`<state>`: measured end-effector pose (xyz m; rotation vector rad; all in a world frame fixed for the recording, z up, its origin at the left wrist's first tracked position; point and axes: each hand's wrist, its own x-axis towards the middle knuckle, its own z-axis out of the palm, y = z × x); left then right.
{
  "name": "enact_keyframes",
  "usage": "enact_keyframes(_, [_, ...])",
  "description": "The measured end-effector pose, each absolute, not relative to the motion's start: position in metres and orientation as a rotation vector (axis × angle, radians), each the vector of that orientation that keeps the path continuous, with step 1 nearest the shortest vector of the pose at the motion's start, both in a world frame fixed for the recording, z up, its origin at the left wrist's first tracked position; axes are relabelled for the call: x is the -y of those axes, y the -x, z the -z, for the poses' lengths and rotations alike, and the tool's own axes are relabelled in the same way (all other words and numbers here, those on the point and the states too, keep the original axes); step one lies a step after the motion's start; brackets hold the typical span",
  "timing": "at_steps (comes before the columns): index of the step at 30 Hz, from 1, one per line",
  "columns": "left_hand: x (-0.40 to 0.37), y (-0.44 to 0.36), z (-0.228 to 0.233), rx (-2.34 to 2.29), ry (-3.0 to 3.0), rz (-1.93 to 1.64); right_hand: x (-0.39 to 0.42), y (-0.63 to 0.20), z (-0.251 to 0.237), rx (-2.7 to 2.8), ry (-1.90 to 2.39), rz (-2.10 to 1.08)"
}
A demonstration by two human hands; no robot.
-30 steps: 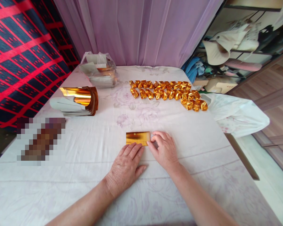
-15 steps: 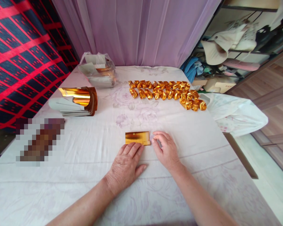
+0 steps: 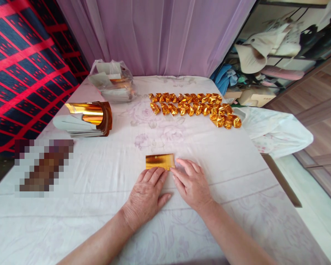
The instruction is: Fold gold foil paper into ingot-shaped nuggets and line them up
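Two hands' fingertips hiding gold foil sheet edge

text: none readable | labels: none | foil sheets and folded pieces plain gold (unprinted)

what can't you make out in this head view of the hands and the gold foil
- Near edge of the flat gold foil rectangle: covered by the left hand and right hand.
- Thing at the white tablecloth's left: pixelated block hides it.
- Contents of the clear plastic bag: crumpled film blurs them.
- Small folded gold foil pieces: too small to see the folds.
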<state>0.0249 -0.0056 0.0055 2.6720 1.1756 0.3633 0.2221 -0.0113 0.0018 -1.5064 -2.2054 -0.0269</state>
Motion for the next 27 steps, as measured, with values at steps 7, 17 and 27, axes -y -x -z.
enact_keyframes(7, [0.0056,-0.0249,-0.0052,-1.178,-2.672,-0.383,0.0117,-0.2218,-0.0002,2.207,1.524,0.049])
enact_keyframes(17, [0.0051,-0.0252,-0.0062,-1.176,-2.670,-0.365,0.0130,-0.2194,-0.0019,2.219,1.516,0.046])
enact_keyframes(27, [0.0055,-0.0252,-0.0042,-1.181,-2.651,-0.372,0.0135,-0.2185,-0.0040,2.283,1.507,0.087])
